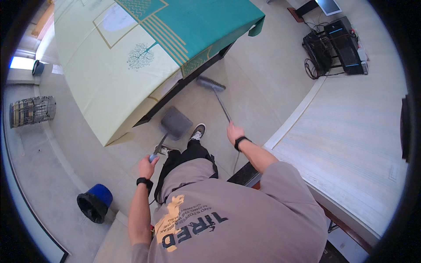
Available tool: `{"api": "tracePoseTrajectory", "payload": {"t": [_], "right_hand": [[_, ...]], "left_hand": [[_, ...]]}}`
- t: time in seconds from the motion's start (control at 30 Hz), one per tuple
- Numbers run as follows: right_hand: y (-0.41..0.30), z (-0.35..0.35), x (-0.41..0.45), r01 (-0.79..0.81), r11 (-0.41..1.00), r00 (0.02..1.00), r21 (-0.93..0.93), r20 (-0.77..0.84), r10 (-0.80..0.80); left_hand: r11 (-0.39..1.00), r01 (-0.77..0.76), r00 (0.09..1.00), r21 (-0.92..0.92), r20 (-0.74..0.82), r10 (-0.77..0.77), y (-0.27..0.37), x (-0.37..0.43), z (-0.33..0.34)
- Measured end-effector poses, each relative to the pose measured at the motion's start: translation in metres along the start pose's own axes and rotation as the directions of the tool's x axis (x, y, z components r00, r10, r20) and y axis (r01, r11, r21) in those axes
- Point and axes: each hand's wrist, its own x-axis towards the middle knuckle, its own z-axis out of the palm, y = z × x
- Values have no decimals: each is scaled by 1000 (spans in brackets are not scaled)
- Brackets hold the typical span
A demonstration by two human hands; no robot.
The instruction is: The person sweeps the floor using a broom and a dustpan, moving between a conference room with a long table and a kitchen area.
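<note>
My left hand (148, 166) grips the light-coloured handle end of a grey dustpan (176, 123), whose pan rests on the tiled floor just in front of my shoes, near the table's lower edge. A long thin handle runs from my right hand (235, 131), closed around it, to a broom head (211, 83) with dark bristles. The broom head lies at the floor beside the table's edge, its far end close under the overhang. Dustpan and broom head are apart. Whether any dirt is in the pan, I cannot tell.
Ahead stands a table with a green and cream tablecloth (98, 79). A wire basket (33, 111) and a blue bin with a black liner (94, 203) are at the left. Black computer towers (343, 46) with loose cables stand at the upper right, beyond a white panelled surface (342, 131).
</note>
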Motion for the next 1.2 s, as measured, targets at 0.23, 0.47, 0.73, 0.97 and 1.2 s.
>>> {"api": "tracePoseTrajectory", "payload": {"t": [0.23,0.47,0.73,0.97,1.2], "right_hand": [[52,12,-123,86,972,976,218,179,-127],[110,65,-188,-436,669,887,602,161,433],[133,202,-269,-649,83,535,757,376,757],[137,133,-179,-614,-152,385,775,462,799],[156,19,-25,-622,361,617,695,151,772]], "left_hand": [[990,-133,988,40,88,129,61,45,-6],[916,-366,925,165,177,338,147,90,-3],[743,-668,726,46,261,636,328,150,30],[541,-833,546,121,348,762,444,207,56],[384,-881,473,276,528,705,523,264,74]]}}
